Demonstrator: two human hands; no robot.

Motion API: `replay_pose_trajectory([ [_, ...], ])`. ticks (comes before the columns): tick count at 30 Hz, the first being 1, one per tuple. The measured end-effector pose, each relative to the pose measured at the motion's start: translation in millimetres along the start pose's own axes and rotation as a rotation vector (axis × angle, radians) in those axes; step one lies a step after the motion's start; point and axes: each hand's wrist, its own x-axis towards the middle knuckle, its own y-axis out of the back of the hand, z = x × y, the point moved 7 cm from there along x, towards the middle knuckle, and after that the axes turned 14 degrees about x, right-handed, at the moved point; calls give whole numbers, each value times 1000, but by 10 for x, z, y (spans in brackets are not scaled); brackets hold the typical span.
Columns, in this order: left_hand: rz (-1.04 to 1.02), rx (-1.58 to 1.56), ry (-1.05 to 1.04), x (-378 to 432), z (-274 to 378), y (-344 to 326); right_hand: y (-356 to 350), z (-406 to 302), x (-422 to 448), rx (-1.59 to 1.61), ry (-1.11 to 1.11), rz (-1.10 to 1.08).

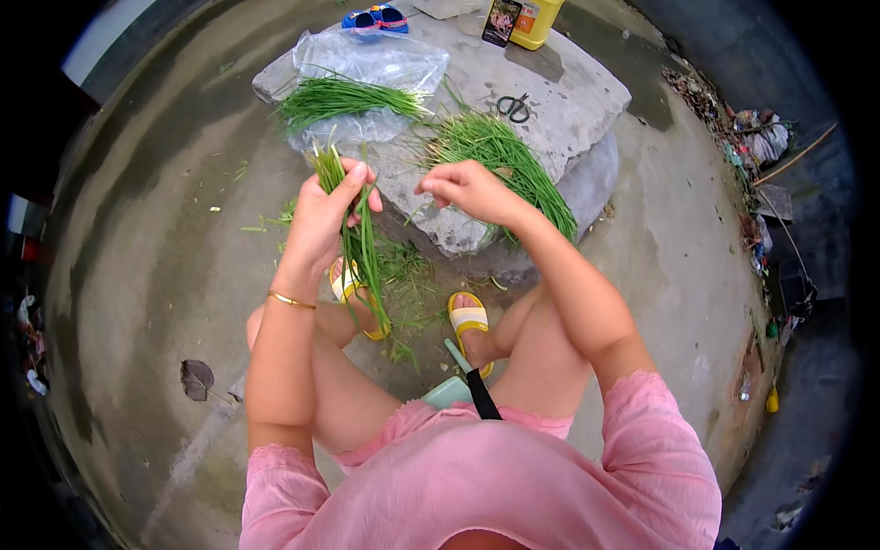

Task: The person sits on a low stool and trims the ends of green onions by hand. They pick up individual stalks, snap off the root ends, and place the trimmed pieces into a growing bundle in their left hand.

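My left hand is closed around a small bunch of green chives, pale ends up and leaves hanging toward the ground. To its right, my right hand is raised near the stone slab's front edge, thumb and fingertips drawn together; whether a thin strand is between them I cannot tell. Just beyond that hand lies a loose heap of chives on the stone slab. A neater pile of chives rests on a clear plastic bag at the slab's left.
Black-handled scissors lie behind the heap. Farther back are blue children's clogs, a phone and a yellow jug. Trimmings litter the concrete between my yellow slippers. Rubbish lines the right wall.
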Motion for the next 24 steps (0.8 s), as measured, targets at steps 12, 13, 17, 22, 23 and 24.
replay_pose_trajectory([
  [12, 383, 112, -273, 102, 126, 362, 1088, 933, 260, -635, -147, 486],
  [13, 410, 135, -265, 112, 117, 348, 1054, 987, 285, -667, -150, 475],
  [17, 378, 260, -272, 120, 119, 327, 960, 1007, 379, -718, -139, 454],
  [22, 255, -76, -177, 189, 61, 288, 855, 986, 486, -659, -174, 399],
  [23, 272, -100, -172, 191, 69, 288, 824, 1001, 496, -653, -192, 364],
  [24, 291, -123, -168, 192, 70, 295, 788, 1012, 512, -647, -207, 329],
])
